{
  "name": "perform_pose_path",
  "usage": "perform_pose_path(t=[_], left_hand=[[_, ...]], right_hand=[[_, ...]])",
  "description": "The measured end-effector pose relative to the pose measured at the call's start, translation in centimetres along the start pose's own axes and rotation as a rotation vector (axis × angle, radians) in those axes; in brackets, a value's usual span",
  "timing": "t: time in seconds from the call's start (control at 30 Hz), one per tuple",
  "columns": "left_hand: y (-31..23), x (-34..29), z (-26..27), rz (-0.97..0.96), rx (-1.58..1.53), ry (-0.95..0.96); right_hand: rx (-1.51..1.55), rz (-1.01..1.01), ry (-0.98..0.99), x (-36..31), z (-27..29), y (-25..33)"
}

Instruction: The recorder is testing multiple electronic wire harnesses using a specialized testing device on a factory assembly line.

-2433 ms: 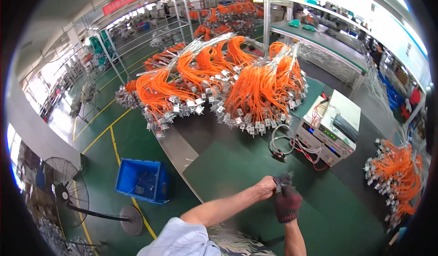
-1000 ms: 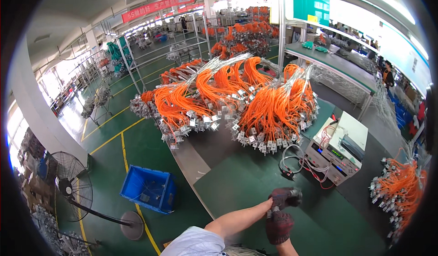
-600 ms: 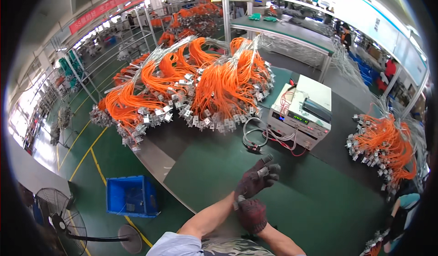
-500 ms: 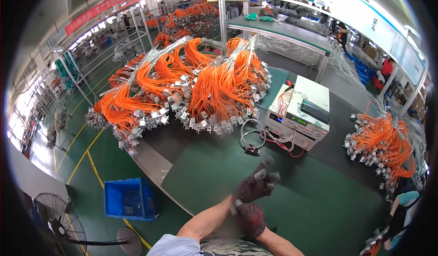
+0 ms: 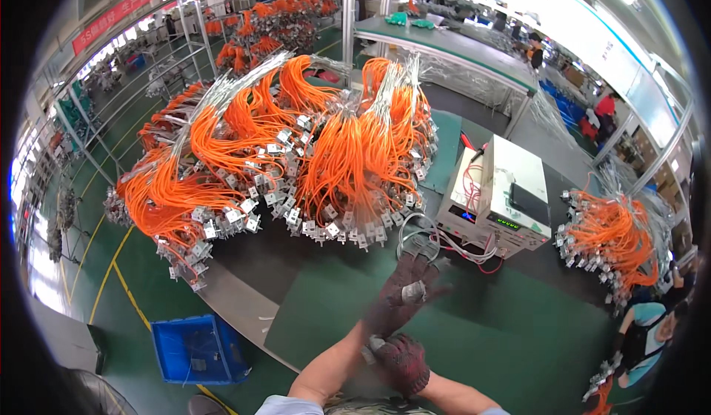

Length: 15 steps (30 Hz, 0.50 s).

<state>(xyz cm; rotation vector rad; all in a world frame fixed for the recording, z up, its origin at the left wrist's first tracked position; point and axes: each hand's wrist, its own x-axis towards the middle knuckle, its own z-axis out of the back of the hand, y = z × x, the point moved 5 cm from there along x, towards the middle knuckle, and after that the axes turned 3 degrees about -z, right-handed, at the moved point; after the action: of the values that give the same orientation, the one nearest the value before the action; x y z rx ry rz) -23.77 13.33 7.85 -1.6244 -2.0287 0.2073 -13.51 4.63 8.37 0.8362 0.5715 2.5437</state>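
Note:
My left hand (image 5: 400, 294), in a dark knit glove, is held over the green mat (image 5: 474, 333) with fingers stretched out and slightly blurred. Grey wrapping shows on the glove's fingertips and on its thumb. My right hand (image 5: 401, 363), in a dark reddish glove, is closed at the left wrist, gripping the cuff (image 5: 372, 347) of the left glove. Just beyond the left fingertips lies a loop of grey cable (image 5: 415, 231), joined to a white bench instrument (image 5: 495, 200) with a lit green display.
Big bundles of orange cables (image 5: 348, 163) with metal connectors cover the table's far left. Another orange bundle (image 5: 611, 230) lies at the right, near a co-worker (image 5: 641, 341). A blue bin (image 5: 194, 348) stands on the floor at left. Behind is a shelf bench (image 5: 452, 45).
The left hand's fingers have spread and reach farther up toward the cable loop. My right hand stays at the left wrist. The view has shifted somewhat.

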Motion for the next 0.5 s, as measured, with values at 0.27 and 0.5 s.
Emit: perform_pose_path(t=[0.27,0.5], left_hand=[[-6.3,1.4,5.3,-0.172,-0.307,-0.204],[-7.0,1.9,4.2,-0.086,-0.276,-0.07]], right_hand=[[0.295,-0.396,-0.052,6.0,0.3,-4.1],[0.936,-0.949,-0.353,9.9,-0.4,-11.2]])
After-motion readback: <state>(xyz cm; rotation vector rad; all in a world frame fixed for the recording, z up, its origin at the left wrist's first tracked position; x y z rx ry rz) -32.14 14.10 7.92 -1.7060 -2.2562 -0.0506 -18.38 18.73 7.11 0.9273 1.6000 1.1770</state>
